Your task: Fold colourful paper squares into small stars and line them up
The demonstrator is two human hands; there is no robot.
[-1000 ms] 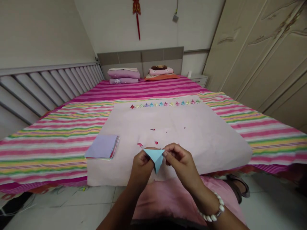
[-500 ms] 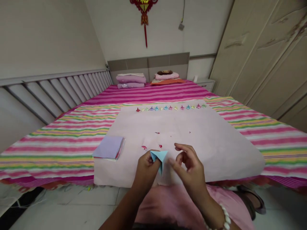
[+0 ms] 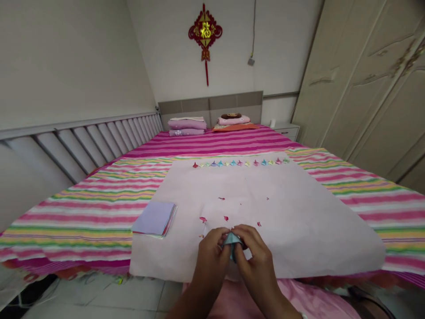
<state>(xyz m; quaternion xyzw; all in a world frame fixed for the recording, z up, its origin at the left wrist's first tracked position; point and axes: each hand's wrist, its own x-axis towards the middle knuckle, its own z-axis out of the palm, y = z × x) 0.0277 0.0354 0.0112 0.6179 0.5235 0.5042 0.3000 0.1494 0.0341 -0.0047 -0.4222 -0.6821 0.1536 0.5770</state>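
Note:
Both my hands meet at the near edge of a large pale pink sheet (image 3: 299, 208) spread on the bed. My left hand (image 3: 212, 254) and my right hand (image 3: 255, 257) are closed together around a small folded light blue paper piece (image 3: 231, 240), of which only the top shows between the fingers. A stack of square coloured papers (image 3: 155, 219), lilac on top, lies to the left of my hands. A row of several small folded paper shapes (image 3: 241, 163) in mixed colours lines the far edge of the sheet.
Tiny red paper scraps (image 3: 214, 219) dot the sheet just beyond my hands. The bed has a striped pink, yellow and green cover (image 3: 86, 208), folded bedding (image 3: 186, 126) at the headboard, a slatted wall panel on the left and a cream wardrobe (image 3: 365, 88) on the right.
My right hand, which had opened and come off the blue paper, has closed back onto it. Both hands now press the piece smaller between them. The camera has tilted upward.

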